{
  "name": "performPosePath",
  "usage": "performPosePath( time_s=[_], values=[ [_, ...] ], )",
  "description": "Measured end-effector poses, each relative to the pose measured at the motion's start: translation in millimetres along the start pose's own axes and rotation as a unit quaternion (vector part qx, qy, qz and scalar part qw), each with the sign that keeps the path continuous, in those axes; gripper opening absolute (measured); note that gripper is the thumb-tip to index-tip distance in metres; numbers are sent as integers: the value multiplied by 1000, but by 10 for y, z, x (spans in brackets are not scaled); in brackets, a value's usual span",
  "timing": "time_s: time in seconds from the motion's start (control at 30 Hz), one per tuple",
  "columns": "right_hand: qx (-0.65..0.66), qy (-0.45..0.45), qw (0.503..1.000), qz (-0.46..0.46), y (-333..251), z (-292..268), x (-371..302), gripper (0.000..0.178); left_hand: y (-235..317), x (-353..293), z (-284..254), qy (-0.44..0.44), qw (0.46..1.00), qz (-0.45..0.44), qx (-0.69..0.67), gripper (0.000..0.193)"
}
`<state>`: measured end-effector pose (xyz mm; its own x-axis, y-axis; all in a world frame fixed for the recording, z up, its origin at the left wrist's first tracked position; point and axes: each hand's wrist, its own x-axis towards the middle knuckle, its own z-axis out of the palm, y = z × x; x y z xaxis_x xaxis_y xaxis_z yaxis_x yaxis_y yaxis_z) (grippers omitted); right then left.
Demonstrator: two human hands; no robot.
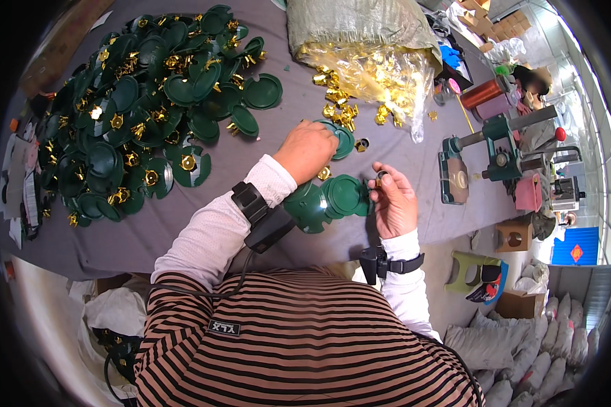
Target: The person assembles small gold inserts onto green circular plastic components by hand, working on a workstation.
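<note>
My left hand [309, 150] reaches over the grey cloth, its curled fingers at the edge of a round green plastic piece [345, 142]. Close to my body lie more green plastic discs [345, 195], overlapping one another. To their right, my right hand [395, 207] pinches a small round metal-looking piece [381, 178] between thumb and fingers; its exact kind is too small to tell. A similar small ring-shaped piece [362, 144] rests on the cloth between the hands. Beside my left wrist sits a gold metal piece [324, 173].
A large heap of green discs with gold fittings [125, 95] covers the table's left. At the back, an open woven sack [363, 27] spills gold pieces [339, 108] from a clear plastic bag. A green hand press [499, 149] stands at the right; another person [533, 85] is beyond.
</note>
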<state>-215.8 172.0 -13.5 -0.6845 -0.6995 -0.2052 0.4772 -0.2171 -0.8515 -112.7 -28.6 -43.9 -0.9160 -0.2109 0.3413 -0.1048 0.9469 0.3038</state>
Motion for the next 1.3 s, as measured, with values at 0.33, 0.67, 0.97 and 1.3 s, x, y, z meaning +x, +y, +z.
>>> performPosePath(
  time_s=[0.33, 0.67, 0.97, 1.3],
  values=[
    [-48, 2, 999, -15, 81, 309, 49, 40, 81, -215, -167, 145, 984, -33, -94, 15],
    [-476, -41, 817, -322, 297, 611, 80, 33, 293, -492, -72, 166, 614, -275, -721, 19],
    [-429, 19, 884, -185, 370, 692, 100, 26, 348, -572, -16, 238, 649, -222, -687, 23],
    [-147, -19, 989, 31, 268, 676, 81, 27, 364, -589, -150, 192, 824, -155, -511, 15]
  ],
)
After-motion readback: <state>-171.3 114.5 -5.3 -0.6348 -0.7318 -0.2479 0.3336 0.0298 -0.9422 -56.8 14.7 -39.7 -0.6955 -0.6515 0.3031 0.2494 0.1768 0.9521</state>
